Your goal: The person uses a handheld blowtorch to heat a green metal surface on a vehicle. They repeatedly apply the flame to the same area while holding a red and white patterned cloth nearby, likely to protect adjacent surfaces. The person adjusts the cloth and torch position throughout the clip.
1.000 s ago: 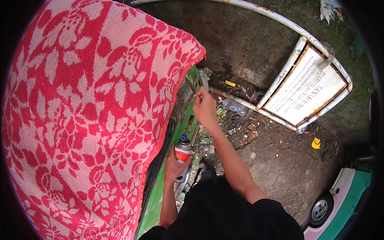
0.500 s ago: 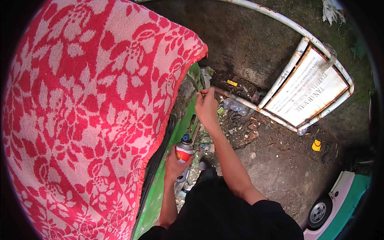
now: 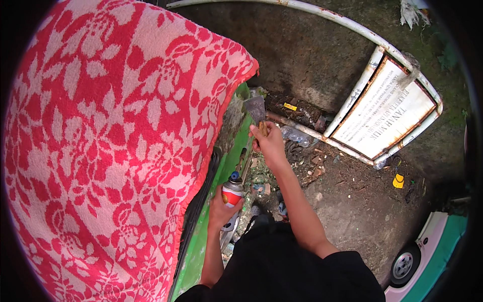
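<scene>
My left hand (image 3: 218, 209) is wrapped round a red and white gas can (image 3: 232, 195) with a blue knob and a metal torch nozzle on top. The nozzle points away from me, along the green panel (image 3: 227, 163); no flame can be made out. Farther off, my right hand (image 3: 270, 146) grips the wooden handle of a putty knife (image 3: 255, 107). Its flat grey blade points away from me, by the far end of the panel. There the paint gives way to a rough, greyish patch (image 3: 231, 120).
A red and pink flowered blanket (image 3: 115, 141) covers the left side and overhangs the panel. A rusty white pipe frame with a sign board (image 3: 387, 110) lies at the right. Rubble and plastic litter (image 3: 297, 136) cover the ground. A pink and teal vehicle (image 3: 432, 251) shows at lower right.
My right hand has drawn back toward me and a little right, and the putty knife's blade and handle now show more plainly. The left hand and gas can have barely moved.
</scene>
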The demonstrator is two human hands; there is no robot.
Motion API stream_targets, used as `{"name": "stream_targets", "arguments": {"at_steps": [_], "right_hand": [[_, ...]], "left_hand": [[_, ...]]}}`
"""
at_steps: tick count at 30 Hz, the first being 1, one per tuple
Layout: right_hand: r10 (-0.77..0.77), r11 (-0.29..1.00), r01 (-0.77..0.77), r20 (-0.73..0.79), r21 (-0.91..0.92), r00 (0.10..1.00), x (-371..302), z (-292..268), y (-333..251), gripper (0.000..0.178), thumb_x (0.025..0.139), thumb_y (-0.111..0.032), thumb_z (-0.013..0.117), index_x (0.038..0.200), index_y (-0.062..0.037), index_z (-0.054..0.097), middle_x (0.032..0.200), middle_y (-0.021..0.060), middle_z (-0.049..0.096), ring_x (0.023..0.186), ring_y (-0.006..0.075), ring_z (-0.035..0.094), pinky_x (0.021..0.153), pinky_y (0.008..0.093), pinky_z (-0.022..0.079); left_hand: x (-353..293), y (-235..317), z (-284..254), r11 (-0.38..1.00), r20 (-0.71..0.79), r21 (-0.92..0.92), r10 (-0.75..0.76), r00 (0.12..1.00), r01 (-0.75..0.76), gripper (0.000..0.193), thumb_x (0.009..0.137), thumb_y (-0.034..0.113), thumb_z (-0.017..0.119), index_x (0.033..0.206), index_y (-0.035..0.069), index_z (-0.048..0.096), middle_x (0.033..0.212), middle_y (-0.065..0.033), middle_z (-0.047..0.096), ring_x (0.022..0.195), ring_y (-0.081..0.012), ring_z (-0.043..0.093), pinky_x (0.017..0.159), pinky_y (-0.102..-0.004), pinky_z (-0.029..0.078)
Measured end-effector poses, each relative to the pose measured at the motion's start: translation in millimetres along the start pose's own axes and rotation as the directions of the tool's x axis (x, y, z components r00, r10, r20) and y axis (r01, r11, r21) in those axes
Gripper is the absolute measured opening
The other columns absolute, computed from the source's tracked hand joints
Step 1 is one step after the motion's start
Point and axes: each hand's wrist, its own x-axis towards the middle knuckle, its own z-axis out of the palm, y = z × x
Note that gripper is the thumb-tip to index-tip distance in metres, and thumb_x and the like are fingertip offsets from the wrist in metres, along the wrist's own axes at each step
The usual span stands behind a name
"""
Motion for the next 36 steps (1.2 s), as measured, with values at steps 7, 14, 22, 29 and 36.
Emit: {"name": "stream_targets", "arguments": {"at_steps": [7, 14, 22, 29, 36], "right_hand": [[-0.15, 0.934, 0.143, 0.004, -0.328, 0.989, 0.4, 8.2, 15.8, 0.03, 0.108, -0.03, 0.06, 0.106, 0.0002, 0.059, 0.072, 0.0015, 0.057, 0.052, 0.0078, 0.049, 0.046, 0.025, 0.037], [-0.201, 0.915, 0.12, -0.178, -0.384, 0.963, 2.5, 22.6, 29.2, 0.043, 0.102, -0.038, 0.065, 0.097, 0.0042, 0.057, 0.074, 0.0187, 0.066, 0.071, 0.0319, 0.069, 0.067, 0.0442, 0.049], [-0.385, 0.82, 0.233, -0.203, -0.523, 0.9, 2.0, 51.1, 16.8, 0.038, 0.102, -0.034, 0.066, 0.092, 0.0004, 0.052, 0.064, 0.0142, 0.057, 0.057, 0.021, 0.056, 0.056, 0.0404, 0.041], [-0.442, 0.837, 0.319, -0.206, -0.444, 0.873, 12.6, 51.2, 31.3, 0.034, 0.102, -0.029, 0.066, 0.089, -0.0028, 0.049, 0.058, 0.0071, 0.051, 0.049, 0.016, 0.049, 0.05, 0.0374, 0.037], [-0.201, 0.964, 0.139, -0.278, -0.227, 0.94, 20.5, 68.9, 33.8, 0.035, 0.1, -0.029, 0.067, 0.091, 0.0008, 0.05, 0.07, 0.0189, 0.059, 0.066, 0.0334, 0.058, 0.067, 0.0461, 0.046]], "left_hand": [[4.5, 2.8, -2.7, 0.999, 0.0, 0.041, -0.002, 1.0, 0.002, 0.066, 0.073, 0.028, 0.092, 0.123, 0.004, 0.056, 0.099, -0.019, 0.074, 0.089, -0.0352, 0.074, 0.079, -0.0455, 0.058], [0.3, 8.4, -1.2, 0.999, 0.022, 0.014, -0.046, 0.999, 0.046, 0.065, 0.073, 0.027, 0.092, 0.122, 0.004, 0.057, 0.099, -0.019, 0.074, 0.089, -0.0333, 0.074, 0.08, -0.0445, 0.058], [1.0, -3.0, -1.7, 0.999, 0.007, 0.045, 0.021, 1.0, -0.022, 0.066, 0.073, 0.029, 0.092, 0.121, 0.002, 0.056, 0.099, -0.0196, 0.073, 0.089, -0.0347, 0.074, 0.08, -0.0448, 0.057], [3.0, 3.6, -8.2, 0.995, 0.039, 0.101, -0.019, 0.999, 0.015, 0.075, 0.072, 0.031, 0.093, 0.129, 0.003, 0.053, 0.104, -0.022, 0.074, 0.092, -0.0413, 0.073, 0.081, -0.0492, 0.057], [-1.8, 4.6, -5.0, 0.999, 0.046, 0.033, 0.027, 0.999, -0.028, 0.072, 0.073, 0.03, 0.092, 0.128, 0.003, 0.054, 0.104, -0.0219, 0.074, 0.092, -0.0387, 0.074, 0.081, -0.0475, 0.058]]}}
